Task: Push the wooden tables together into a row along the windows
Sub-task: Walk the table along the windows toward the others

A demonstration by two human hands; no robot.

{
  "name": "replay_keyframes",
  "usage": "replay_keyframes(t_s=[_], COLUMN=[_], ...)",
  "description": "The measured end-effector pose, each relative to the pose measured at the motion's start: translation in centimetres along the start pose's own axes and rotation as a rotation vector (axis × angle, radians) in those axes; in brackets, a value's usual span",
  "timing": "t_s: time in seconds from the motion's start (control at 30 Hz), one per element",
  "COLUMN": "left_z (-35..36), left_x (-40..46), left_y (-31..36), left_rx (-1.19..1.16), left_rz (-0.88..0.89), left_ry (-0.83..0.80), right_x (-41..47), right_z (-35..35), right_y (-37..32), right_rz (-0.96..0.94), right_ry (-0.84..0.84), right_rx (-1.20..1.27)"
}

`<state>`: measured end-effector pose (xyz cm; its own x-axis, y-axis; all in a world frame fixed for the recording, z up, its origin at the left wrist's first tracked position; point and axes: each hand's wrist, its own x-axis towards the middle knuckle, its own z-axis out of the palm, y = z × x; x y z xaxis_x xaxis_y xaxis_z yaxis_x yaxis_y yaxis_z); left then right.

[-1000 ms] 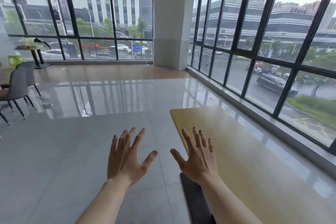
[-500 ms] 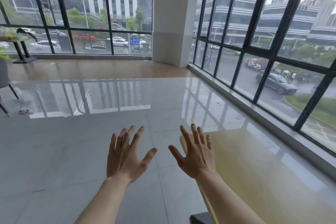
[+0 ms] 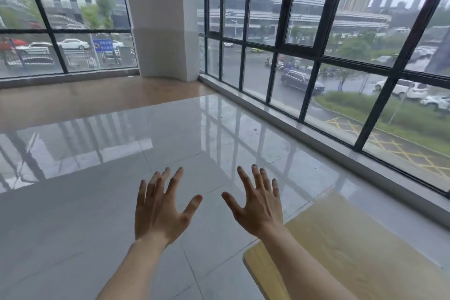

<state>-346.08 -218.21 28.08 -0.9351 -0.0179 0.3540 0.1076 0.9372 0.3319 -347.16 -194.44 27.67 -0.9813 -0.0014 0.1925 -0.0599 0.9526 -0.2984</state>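
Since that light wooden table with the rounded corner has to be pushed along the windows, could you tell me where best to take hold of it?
Probably the light wooden table is best taken at its near short edge, beside the rounded corner, from the person's side. The top is flat, with no handles visible, so fingers can only hook over an edge. Both hands, left hand and right hand, hover open, holding nothing.

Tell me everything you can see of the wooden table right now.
The wooden table shows only as a pale yellow, glossy top at lower right, with a rounded near-left corner and a thin edge. It runs beside the window sill, floor showing between them. The right forearm passes over its corner; contact is unclear. Legs are hidden, and nothing lies on it.
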Motion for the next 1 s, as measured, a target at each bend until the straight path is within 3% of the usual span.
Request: replay_keyframes(t_s=[0.3, 0.53, 0.67, 0.73, 0.8, 0.93, 1.0], left_z=[13.2, 21.2, 28.0, 31.8, 32.9, 33.5, 33.6], left_x=[26.9, 42.9, 47.5, 50.2, 50.1, 48.3, 47.5], left_y=[1.9, 8.4, 14.1, 19.9, 23.2, 23.2, 25.2], left_rx=[-0.024, -0.153, -0.279, -0.362, -0.415, -0.484, -0.521], left_rz=[0.282, 0.558, 0.798, 1.079, 1.214, 1.265, 1.386], left_ry=[-0.14, -0.243, -0.32, -0.473, -0.543, -0.565, -0.622], right_x=[22.6, 31.5, 31.1, 29.1, 27.1, 25.1, 23.9], right_z=[6.1, 5.2, 4.9, 5.3, 5.0, 5.5, 6.3], right_y=[6.7, 14.2, 17.7, 17.4, 16.7, 15.3, 13.9], right_rz=[0.322, 0.639, 0.897, 1.256, 1.422, 1.474, 1.603], right_ry=[0.065, 0.16, 0.204, 0.329, 0.398, 0.358, 0.413], right_rx=[0.026, -0.033, -0.108, -0.163, -0.178, -0.188, -0.217])
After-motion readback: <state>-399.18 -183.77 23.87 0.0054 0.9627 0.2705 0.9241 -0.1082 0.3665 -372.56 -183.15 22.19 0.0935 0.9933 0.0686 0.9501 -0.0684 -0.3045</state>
